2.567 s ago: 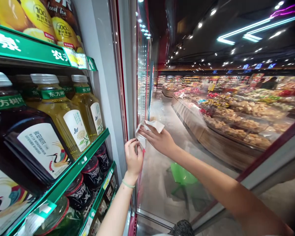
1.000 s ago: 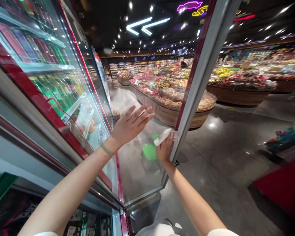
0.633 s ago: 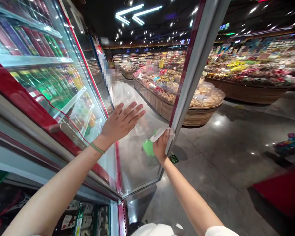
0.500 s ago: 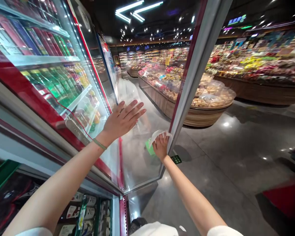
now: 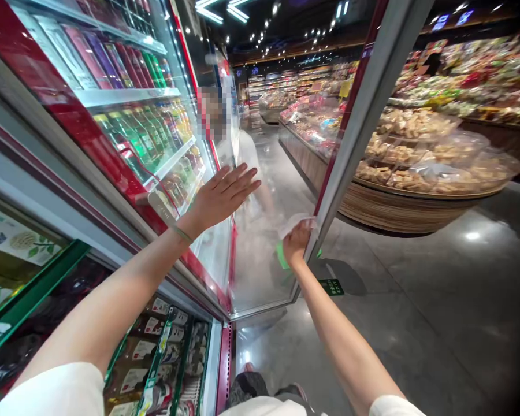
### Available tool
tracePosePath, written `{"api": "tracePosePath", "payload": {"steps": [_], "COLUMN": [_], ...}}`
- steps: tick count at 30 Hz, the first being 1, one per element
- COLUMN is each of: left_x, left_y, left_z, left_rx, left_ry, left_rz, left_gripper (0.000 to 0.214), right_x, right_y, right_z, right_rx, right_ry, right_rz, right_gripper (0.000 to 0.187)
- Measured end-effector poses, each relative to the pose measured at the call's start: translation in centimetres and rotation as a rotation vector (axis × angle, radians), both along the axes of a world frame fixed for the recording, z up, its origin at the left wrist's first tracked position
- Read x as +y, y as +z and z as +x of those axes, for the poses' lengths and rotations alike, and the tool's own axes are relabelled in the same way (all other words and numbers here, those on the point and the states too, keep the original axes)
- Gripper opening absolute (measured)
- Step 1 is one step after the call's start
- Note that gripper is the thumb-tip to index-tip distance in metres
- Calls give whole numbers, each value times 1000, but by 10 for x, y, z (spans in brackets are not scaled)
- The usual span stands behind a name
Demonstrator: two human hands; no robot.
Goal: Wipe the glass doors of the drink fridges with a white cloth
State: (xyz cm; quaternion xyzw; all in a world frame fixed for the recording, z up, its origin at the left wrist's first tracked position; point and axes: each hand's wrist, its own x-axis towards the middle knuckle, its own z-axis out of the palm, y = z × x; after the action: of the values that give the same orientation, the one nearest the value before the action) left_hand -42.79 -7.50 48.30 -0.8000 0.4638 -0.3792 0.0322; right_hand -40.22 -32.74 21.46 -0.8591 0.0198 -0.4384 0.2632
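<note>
An open glass cooler door (image 5: 260, 283) with a grey and red frame stands before me. My right hand (image 5: 297, 241) is at the lower part of the glass, close to the frame's free edge, with bent fingers pressing a thin white cloth (image 5: 298, 219) to the pane. A green patch (image 5: 282, 254) shows beside the cloth; what it is I cannot make out. Fingers stretched out and palm down, my left hand (image 5: 223, 196) is in front of the same pane. Whether it touches the glass cannot be told. It holds nothing.
Shelves of green bottles (image 5: 134, 136) are seen at the left, partly through or mirrored in glass. Below lie packed goods (image 5: 145, 349) between green dividers. A wood-sided display stand (image 5: 416, 208) of bagged snacks is beyond the door. A person's reflection (image 5: 247, 156) shows in the glass.
The view has turned, so the door and shelves sit further right in the picture. My right hand with the cloth has shifted slightly toward the door's frame. My left hand stays spread.
</note>
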Motion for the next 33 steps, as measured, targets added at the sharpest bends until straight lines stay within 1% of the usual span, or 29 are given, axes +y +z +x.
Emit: {"api": "tracePosePath", "payload": {"steps": [2, 3, 4, 5, 7, 8, 9, 10, 11, 13, 14, 15, 16, 18, 19, 20, 21, 22, 24, 25, 28, 30, 33], "left_x": [24, 37, 50, 61, 79, 85, 89, 91, 91, 90, 89, 89, 89, 93, 96, 100, 104, 107, 113, 114, 115, 114, 112], "left_y": [-5, -9, -13, -17, -24, -26, -28, -29, -29, -28, -25, -22, -18, -7, -2, 4, 9, 13, 18, 19, 17, 16, 17], "left_z": [-3, -5, -6, -7, -9, -9, -8, -8, -8, -9, -10, -12, -14, -18, -20, -22, -23, -24, -24, -24, -23, -24, -26], "left_rx": [-15, -20, -19, -20, -19, -16, -9, 1, 13, 40, 56, 75, 100, 168, 204, 237, 264, 284, 298, 289, 228, 214, 288], "left_ry": [66, 96, 123, 143, 167, 174, 180, 186, 193, 208, 214, 220, 225, 232, 239, 249, 261, 274, 280, 269, 228, 231, 297], "left_rz": [9, 4, -2, -10, -15, -14, -11, -6, -1, 3, 5, 8, 16, 48, 61, 68, 66, 58, 36, 30, 65, 100, 115], "left_gripper": [60, 60, 60, 60, 59, 58, 57, 56, 55, 52, 51, 49, 48, 47, 46, 46, 45, 44, 44, 44, 47, 50, 50], "right_x": [6, 15, 25, 35, 50, 54, 54, 54, 53, 55, 59, 66, 74, 91, 100, 109, 118, 127, 145, 153, 174, 186, 208], "right_y": [-8, -12, -16, -19, -23, -24, -24, -22, -21, -16, -13, -10, -6, 3, 8, 13, 18, 21, 23, 20, 7, 1, 8], "right_z": [6, 7, 6, 5, 1, 0, 0, 1, 4, 10, 12, 14, 14, 11, 8, 6, 3, 0, -6, -11, -25, -33, -40], "right_rx": [-26, -12, 17, 53, 115, 134, 136, 127, 115, 85, 75, 71, 76, 82, 74, 55, 30, 3, -37, -48, -53, -37, -3], "right_ry": [-81, -55, 19, 127, 357, 443, 467, 434, 366, 184, 134, 155, 252, 527, 638, 693, 690, 649, 592, 612, 779, 847, 858], "right_rz": [103, 81, 9, -96, -309, -381, -399, -375, -329, -199, -159, -168, -230, -426, -515, -568, -581, -564, -533, -546, -656, -696, -680], "right_gripper": [69, 71, 70, 66, 49, 40, 34, 31, 33, 40, 43, 44, 43, 40, 40, 42, 43, 43, 45, 46, 54, 61, 64]}}
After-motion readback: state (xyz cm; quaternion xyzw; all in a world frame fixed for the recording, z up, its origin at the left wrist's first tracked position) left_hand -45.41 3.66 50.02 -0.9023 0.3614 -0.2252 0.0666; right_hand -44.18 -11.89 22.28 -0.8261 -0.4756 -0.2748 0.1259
